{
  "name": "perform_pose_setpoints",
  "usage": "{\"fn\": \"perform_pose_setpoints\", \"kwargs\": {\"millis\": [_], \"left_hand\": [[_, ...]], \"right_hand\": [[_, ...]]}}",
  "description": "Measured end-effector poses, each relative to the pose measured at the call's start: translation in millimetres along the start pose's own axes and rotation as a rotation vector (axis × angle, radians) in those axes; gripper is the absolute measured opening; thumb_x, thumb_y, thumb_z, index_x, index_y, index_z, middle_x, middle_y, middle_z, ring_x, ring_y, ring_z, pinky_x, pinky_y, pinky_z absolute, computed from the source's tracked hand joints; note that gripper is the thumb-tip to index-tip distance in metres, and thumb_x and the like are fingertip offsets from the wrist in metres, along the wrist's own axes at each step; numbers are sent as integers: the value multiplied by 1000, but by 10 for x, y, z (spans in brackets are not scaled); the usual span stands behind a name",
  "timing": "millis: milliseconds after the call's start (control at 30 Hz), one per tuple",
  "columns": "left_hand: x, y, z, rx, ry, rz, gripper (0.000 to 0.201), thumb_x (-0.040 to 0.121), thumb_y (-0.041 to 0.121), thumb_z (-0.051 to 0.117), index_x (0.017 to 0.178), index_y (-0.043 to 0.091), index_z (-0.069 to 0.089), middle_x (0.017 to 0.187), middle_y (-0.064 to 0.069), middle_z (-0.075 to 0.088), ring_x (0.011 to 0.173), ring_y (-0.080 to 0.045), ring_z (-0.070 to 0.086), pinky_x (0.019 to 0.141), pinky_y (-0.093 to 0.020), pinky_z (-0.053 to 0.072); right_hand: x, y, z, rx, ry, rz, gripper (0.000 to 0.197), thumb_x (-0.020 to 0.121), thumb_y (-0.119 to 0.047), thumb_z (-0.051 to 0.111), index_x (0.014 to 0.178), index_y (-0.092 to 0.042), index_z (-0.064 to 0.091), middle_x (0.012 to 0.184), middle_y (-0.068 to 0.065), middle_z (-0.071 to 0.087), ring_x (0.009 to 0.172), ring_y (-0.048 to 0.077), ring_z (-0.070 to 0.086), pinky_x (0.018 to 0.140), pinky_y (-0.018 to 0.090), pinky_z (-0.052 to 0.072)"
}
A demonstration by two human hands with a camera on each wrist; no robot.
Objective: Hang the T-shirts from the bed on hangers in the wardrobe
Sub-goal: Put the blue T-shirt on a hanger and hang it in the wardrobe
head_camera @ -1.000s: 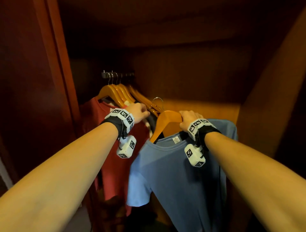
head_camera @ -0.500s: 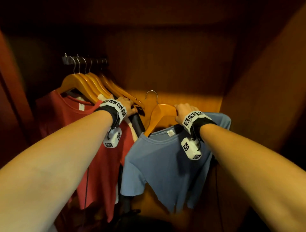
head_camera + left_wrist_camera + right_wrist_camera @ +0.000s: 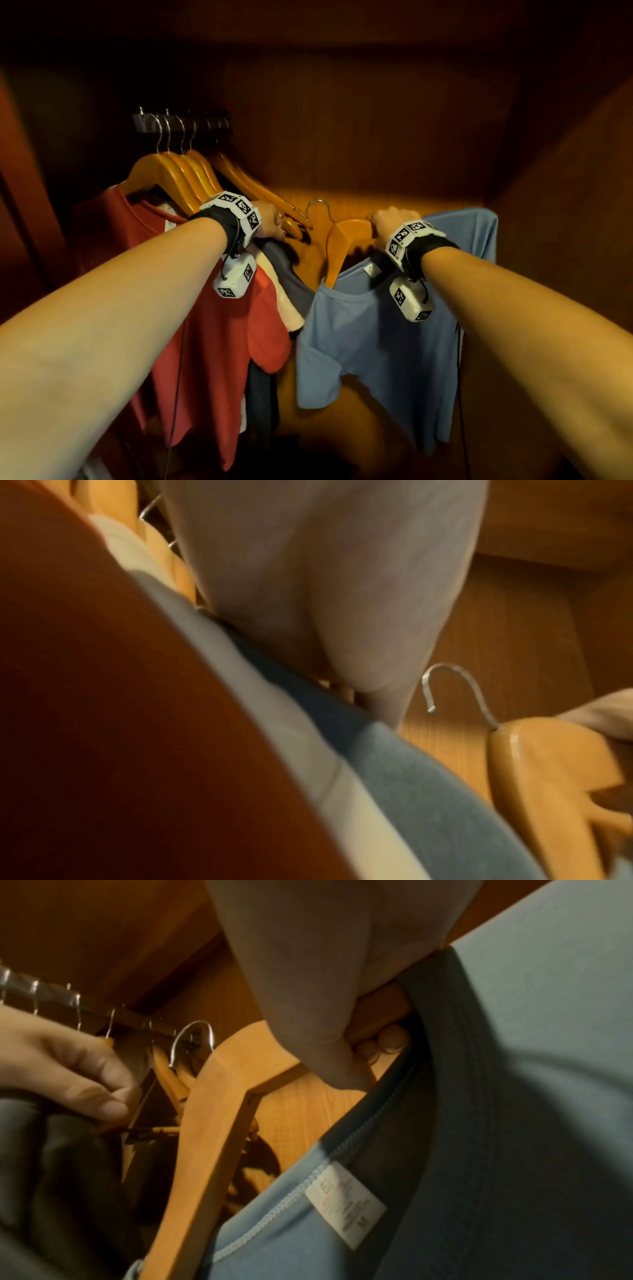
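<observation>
Since the earlier frames: hanger [image 3: 346, 240] with blue shirt [image 3: 376, 342] carried a little nearer the rod [image 3: 181, 121]; left hand still among the hung hangers

Right hand [image 3: 394, 222]: grasping the hanger's right arm just beside the neck, fingers [image 3: 387, 1039] curled under the wood; shirt hangs below the wrist

Left hand [image 3: 270, 222]: fingers curled on the rightmost hung hanger [image 3: 274, 202], seemingly holding the row aside

Hook [image 3: 318, 210]: free, up and left of the right hand, just right of the left hand, below the rod and not yet on it

Rod: up and left of both hands, long axis running away toward the back; left hand is nearer it

Judged next: lift the hook up-left onto the rod's free end

Hung already: red shirt [image 3: 212, 342], pale and dark garments beside it
</observation>
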State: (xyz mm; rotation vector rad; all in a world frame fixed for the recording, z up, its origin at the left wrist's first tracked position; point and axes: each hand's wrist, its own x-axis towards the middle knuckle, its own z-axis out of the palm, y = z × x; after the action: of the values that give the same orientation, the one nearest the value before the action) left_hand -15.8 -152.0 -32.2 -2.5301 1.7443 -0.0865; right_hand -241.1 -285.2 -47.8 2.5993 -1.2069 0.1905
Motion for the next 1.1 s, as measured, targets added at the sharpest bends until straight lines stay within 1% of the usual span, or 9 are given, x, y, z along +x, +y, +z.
{"fn": "perform_pose_setpoints", "kwargs": {"millis": [100, 200, 300, 500, 600, 733, 833, 1033, 1100], "left_hand": [[17, -36, 23, -14, -20, 7, 27, 96, 38, 60, 79, 17, 60, 70, 1, 51, 80, -17, 50, 54, -22, 28], [-13, -57, 31, -46, -31, 21, 26, 94, 40, 63, 81, 17, 63, 73, 2, 53, 79, -15, 50, 57, -23, 32], [-6, -147, 44, -198, -16, 31, 24, 89, 39, 70, 81, 17, 71, 76, -2, 62, 76, -17, 56, 70, -33, 44], [-69, -246, -42, -246, 109, -3, 29, 90, 38, 65, 68, 19, 63, 70, -1, 62, 73, -21, 58, 65, -32, 41], [-124, -328, -93, -183, 96, -27, 26, 88, 46, 67, 81, 21, 72, 87, 1, 73, 89, -17, 65, 84, -39, 50], [-171, -351, -155, -222, 10, -1, 22, 89, 43, 68, 84, 22, 74, 93, 3, 74, 93, -16, 66, 85, -34, 49], [-177, -312, -165, -154, -40, -36, 24, 92, 39, 63, 103, 22, 76, 108, 2, 73, 98, -15, 64, 88, -30, 47], [-134, -209, -179, -73, -118, -42, 29, 98, 30, 56, 126, 27, 64, 121, 2, 64, 113, -20, 57, 92, -29, 42], [-107, -213, -176, -80, -123, -48, 39, 98, 34, 56, 137, 31, 57, 130, 2, 61, 119, -21, 56, 101, -32, 43]], "right_hand": [[73, -52, -22, -58, 10, 9, 25, 86, -43, 72, 101, -25, 64, 88, 0, 64, 82, 23, 61, 72, 33, 47], [113, -103, -64, -74, 8, 21, 30, 86, -46, 73, 102, -23, 61, 88, 0, 59, 82, 24, 57, 74, 35, 46], [160, -185, -115, -49, -6, 16, 26, 89, -38, 71, 104, -19, 62, 87, 2, 59, 82, 25, 57, 74, 36, 47], [284, -415, -169, 86, 12, -1, 17, 91, -29, 69, 101, -17, 62, 90, 4, 61, 83, 26, 60, 74, 37, 51], [356, -494, -215, 129, 55, -17, 18, 93, -29, 67, 105, -19, 58, 96, 4, 63, 85, 25, 60, 74, 37, 49], [417, -597, -315, 217, 14, -85, 25, 87, -29, 71, 104, -18, 57, 95, 5, 65, 85, 28, 64, 75, 40, 52], [423, -640, -370, 202, -16, -142, 19, 83, -23, 72, 99, -19, 62, 88, 5, 67, 80, 29, 66, 70, 39, 53], [396, -506, -360, 98, -5, -98, 16, 83, -28, 71, 92, -15, 67, 84, 7, 69, 72, 29, 66, 63, 34, 49], [384, -447, -359, 71, -8, -76, 20, 85, -31, 70, 94, -15, 66, 86, 6, 68, 74, 28, 65, 67, 35, 48]]}}
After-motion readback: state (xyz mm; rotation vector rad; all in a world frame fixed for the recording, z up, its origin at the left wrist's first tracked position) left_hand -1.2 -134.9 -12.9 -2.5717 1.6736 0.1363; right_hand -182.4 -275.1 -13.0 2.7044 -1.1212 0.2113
